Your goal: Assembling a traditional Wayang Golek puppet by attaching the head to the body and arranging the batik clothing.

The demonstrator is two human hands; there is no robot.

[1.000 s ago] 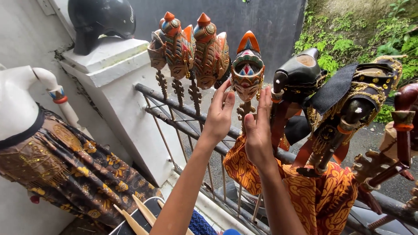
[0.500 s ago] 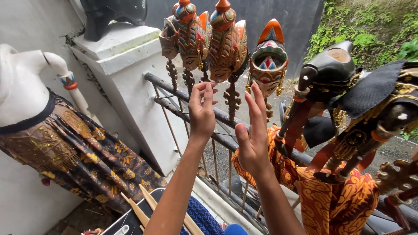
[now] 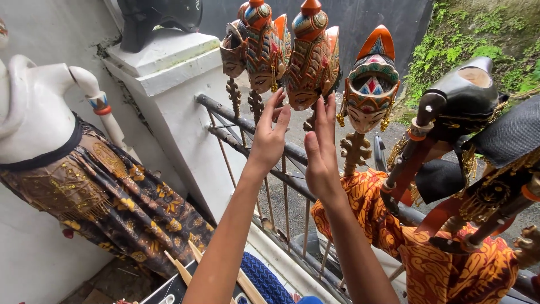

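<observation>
Several carved, painted puppet heads stand on sticks along a metal railing [image 3: 242,121]. My left hand [image 3: 270,135] and my right hand [image 3: 322,149] are both raised, fingers apart, on either side of one red and gold puppet head [image 3: 311,62]. The fingertips reach its chin and neck stick. Neither hand holds anything. Right of it is a puppet head with an orange crown [image 3: 371,90]. Two more heads [image 3: 253,48] stand to the left.
A white puppet body in a dark batik skirt [image 3: 67,169] hangs at the left. A white pillar [image 3: 169,67] carries a black helmet [image 3: 160,17]. At the right are a black-clad puppet [image 3: 467,112] and orange batik cloth [image 3: 450,259]. Wooden rods [image 3: 185,270] lie below.
Both hands have moved left along the railing, from the orange-crowned head to the red and gold head, and risen toward its chin.
</observation>
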